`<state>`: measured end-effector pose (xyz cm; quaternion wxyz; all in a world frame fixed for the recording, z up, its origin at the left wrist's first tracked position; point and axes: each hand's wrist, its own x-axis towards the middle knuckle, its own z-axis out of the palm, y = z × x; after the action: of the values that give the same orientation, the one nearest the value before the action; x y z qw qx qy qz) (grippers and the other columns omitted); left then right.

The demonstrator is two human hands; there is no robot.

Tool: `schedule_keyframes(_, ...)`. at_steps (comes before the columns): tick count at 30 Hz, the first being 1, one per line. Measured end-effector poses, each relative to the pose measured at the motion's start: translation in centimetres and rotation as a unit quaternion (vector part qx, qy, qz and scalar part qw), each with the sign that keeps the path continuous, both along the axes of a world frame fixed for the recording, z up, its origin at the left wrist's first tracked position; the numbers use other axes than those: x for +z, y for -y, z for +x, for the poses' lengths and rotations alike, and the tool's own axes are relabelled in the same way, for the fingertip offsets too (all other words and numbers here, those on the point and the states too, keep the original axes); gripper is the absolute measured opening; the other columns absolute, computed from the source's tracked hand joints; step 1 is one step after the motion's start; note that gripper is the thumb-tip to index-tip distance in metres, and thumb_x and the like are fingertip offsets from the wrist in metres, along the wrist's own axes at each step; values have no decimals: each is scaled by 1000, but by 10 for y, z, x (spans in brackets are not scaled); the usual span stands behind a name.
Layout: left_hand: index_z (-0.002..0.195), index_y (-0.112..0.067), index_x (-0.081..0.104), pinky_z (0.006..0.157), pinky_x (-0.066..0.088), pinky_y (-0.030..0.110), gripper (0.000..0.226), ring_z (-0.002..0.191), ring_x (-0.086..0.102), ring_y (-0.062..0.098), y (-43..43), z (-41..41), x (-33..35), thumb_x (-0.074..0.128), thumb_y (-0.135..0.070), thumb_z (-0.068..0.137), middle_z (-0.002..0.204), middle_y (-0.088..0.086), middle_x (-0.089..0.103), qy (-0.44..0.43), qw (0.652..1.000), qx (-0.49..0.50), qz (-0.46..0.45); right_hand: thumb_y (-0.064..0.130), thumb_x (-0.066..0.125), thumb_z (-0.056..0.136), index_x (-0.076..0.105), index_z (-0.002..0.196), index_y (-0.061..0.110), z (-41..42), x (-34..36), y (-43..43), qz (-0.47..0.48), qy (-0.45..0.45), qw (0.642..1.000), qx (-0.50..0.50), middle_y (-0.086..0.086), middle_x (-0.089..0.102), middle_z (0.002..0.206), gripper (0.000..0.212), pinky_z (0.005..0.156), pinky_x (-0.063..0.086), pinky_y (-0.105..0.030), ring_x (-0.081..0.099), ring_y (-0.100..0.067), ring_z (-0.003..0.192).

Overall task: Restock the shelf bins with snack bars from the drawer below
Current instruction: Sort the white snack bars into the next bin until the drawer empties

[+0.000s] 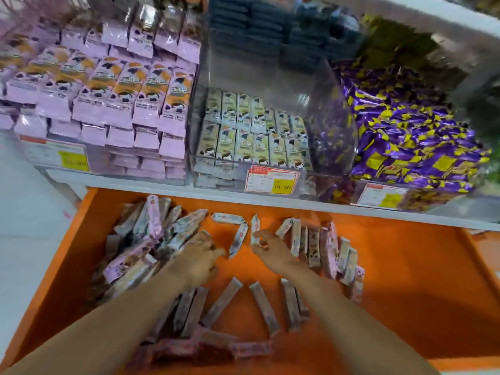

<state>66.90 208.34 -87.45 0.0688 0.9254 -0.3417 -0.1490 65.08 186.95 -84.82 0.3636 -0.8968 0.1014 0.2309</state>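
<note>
In the drawer (405, 266) the right hand (273, 251) pinches a snack bar (255, 230), the left hand (198, 257), grip unreadable, lies on the left pile (140, 239); gathering likely precedes a lift to the middle bin (311, 85).

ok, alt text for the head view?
Two hands reach into an open orange drawer of scattered snack bars; the right hand pinches one bar, the left hand touches a pile. Above, clear shelf bins hold pink, cream and purple packets.
</note>
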Motion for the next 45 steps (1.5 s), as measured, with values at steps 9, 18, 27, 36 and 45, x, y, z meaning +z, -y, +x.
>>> schedule_keyframes(9,105,-39,74,65,58,47,50,99,69,41,53,21,-75,37,-47,73,111,25,68,-89,993,-15,77,44,37,102,21,155,21,54,-86,9,-77,-67,995,15,-8,18,161,60,118,14,-40,14,-30,147)
schedule_keyframes(18,79,-23,79,47,53,40,38,74,70,35,66,25,-104,87,-38,46,94,18,70,-102,990,95,35,32,54,96,61,121,4,60,-114,11,-72,4,997,27,-17,58,119,39,100,35,-39,43,-31,119)
schedule_keyframes(27,147,-25,37,89,45,38,56,117,54,35,55,29,-78,51,-30,92,131,13,54,-84,983,165,2,33,63,89,62,113,8,41,-120,25,-217,-36,975,-36,-14,67,110,35,79,51,-35,65,-32,102)
schedule_keyframes(36,112,-15,40,66,37,29,32,91,62,26,32,24,-75,56,-38,96,93,1,56,-218,916,313,-123,33,68,88,46,124,4,25,-110,17,-38,-81,981,-172,-17,63,115,51,80,48,-34,62,-33,107)
schedule_keyframes(45,94,-16,61,79,49,38,19,87,60,28,24,19,-30,55,-34,96,90,12,63,-445,661,511,-322,20,73,87,51,108,8,22,-48,-1,213,-132,948,-194,-7,60,95,32,72,59,-32,63,-18,83)
